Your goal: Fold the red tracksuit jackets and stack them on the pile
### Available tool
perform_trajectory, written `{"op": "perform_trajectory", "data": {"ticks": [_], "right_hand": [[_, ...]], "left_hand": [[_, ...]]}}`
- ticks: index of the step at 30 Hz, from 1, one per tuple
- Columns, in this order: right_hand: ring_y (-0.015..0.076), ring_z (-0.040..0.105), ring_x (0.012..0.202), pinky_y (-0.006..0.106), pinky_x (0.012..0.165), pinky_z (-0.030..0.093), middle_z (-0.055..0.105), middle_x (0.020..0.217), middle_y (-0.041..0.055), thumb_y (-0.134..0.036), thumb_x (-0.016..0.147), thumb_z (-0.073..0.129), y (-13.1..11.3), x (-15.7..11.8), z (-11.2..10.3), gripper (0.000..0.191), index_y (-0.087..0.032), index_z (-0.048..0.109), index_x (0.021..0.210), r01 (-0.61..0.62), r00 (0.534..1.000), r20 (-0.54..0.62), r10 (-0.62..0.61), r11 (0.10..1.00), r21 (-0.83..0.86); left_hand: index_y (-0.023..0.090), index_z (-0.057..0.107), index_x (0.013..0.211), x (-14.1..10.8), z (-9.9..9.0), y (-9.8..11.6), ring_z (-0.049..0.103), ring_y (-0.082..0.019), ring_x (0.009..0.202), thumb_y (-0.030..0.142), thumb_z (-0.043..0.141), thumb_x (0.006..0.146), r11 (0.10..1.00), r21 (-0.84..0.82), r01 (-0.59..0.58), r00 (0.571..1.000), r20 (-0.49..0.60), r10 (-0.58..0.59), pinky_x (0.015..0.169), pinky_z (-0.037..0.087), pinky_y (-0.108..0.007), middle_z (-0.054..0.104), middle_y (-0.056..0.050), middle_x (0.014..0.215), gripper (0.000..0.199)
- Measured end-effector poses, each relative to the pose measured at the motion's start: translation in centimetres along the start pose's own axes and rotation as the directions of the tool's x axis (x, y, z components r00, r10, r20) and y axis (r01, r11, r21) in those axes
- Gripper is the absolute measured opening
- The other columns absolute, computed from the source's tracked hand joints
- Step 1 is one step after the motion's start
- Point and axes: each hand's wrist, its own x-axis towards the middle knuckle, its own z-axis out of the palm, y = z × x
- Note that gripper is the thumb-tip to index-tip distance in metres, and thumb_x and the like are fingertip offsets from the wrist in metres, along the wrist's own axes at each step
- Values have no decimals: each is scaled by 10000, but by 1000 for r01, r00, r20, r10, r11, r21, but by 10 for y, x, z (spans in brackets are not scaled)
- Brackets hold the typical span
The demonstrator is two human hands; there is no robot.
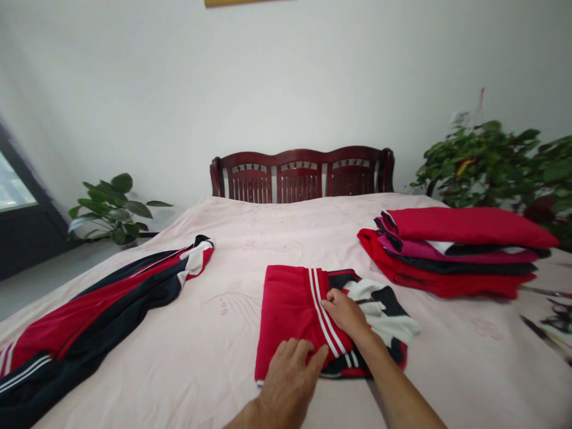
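Observation:
A partly folded track jacket (286, 316) lies in front of me on the bed. Its red part with two white stripes is folded over a navy, white and red part that shows a short zipper. My left hand (290, 378) rests on the near edge of the red cloth, fingers spread and a little bent. Higher up and to the right, my right hand (345, 313) is closed at the striped edge; its fingertips are partly hidden, and cloth appears pinched there. To the left lies a long navy and red garment (111, 298), stretched out with white stripes near its lower end.
A stack of folded clothes (465, 229), red, magenta and navy, sits on the bed's right side. Several thin dark items (549, 330) lie near the right edge. The pink bedsheet (236, 238) reaches a wooden headboard (301, 173). Potted plants (114, 205) flank the bed.

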Motion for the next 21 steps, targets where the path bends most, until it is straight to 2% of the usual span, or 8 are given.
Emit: {"op": "perform_trajectory", "data": {"ticks": [4,8,10,11,15,18,20,21], "right_hand": [[212,642,1021,296,824,425,698,1130,79,-307,941,443,-16,-9,-19,277,-198,593,1146,27,997,-71,-29,999,-32],[227,477,1327,319,1090,342,550,1418,147,-266,948,383,-49,-26,-28,464,-126,505,1373,274,937,-203,-283,959,-74],[225,356,1432,338,1170,263,428,1536,153,-324,973,345,-60,-31,-19,561,-90,395,1480,363,917,-155,-369,930,-63],[237,304,1464,362,1190,236,369,1573,161,-362,981,334,-63,-32,-12,606,-72,345,1513,365,924,-101,-370,929,-68],[323,175,1508,475,1202,190,214,1625,196,-479,979,340,-58,-30,14,718,-44,274,1547,227,973,78,-217,959,-171],[329,136,1515,474,1201,178,159,1640,182,-517,976,337,-52,-27,20,738,-70,259,1558,188,980,99,-171,958,-216],[323,136,1515,470,1200,180,155,1643,174,-529,978,320,-51,-27,19,740,-81,250,1563,183,982,95,-166,958,-220],[321,138,1515,471,1199,181,158,1643,174,-532,979,312,-52,-28,18,741,-82,247,1564,184,982,91,-168,958,-218]], "left_hand": [[310,501,1374,1,2,1,588,-223,929,188,527,935,1000,3,5,1000,-3,-5,807,480,-375,653,-51,1113,457],[298,530,1359,2,1,4,603,-229,907,175,504,937,1000,4,28,1000,-9,-28,800,494,-386,672,-57,1080,440],[273,553,1344,2,-2,6,613,-236,918,192,537,917,998,-48,33,999,-1,-33,816,504,-392,681,-65,1071,435],[261,569,1328,1,-4,6,620,-241,931,211,559,906,996,-90,30,1000,3,-30,827,508,-396,686,-68,1079,426],[249,690,1121,-3,-17,-6,655,-216,897,238,527,929,950,-310,23,999,-30,-34,829,513,-374,733,-46,1018,252],[236,722,1039,-1,-21,-33,664,-205,948,241,450,968,879,-459,130,971,-119,-206,908,507,-387,744,-55,1012,281],[221,691,1145,3,-19,-56,630,-225,1112,263,490,942,788,-571,232,901,-180,-396,1031,462,-436,709,-76,1164,288],[211,661,1207,5,-17,-67,605,-236,1178,275,529,916,705,-647,292,848,-167,-504,1070,438,-455,677,-87,1241,326]]}}
